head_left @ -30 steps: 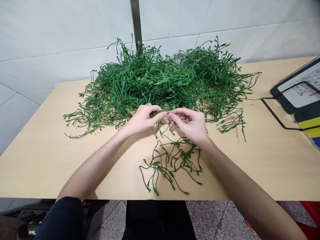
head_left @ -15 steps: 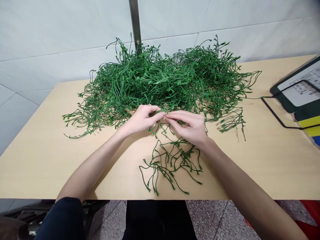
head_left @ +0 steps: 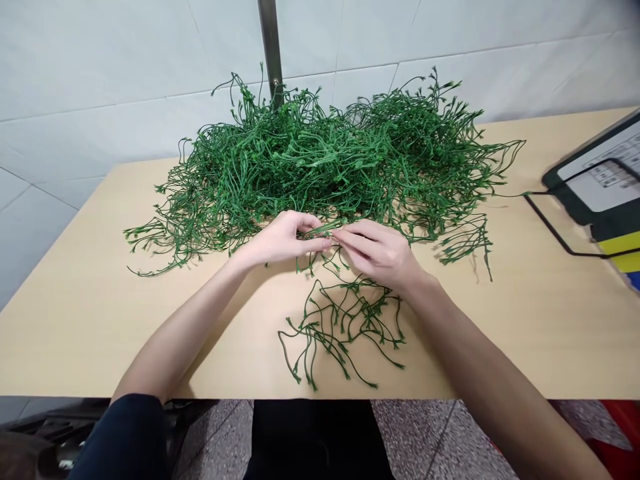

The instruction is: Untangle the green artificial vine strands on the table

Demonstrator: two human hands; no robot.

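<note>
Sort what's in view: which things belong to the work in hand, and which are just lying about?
In the work:
left hand and right hand, holding green stems
big heap of stems behind them
small pile of stems in front
table underneath

Apparently just lying about:
dark item with a white label, at right
black loop partly across it

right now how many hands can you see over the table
2: the left hand, before the large green pile, and the right hand just to its right, both at green strands. Some fingers are partly hidden.
</note>
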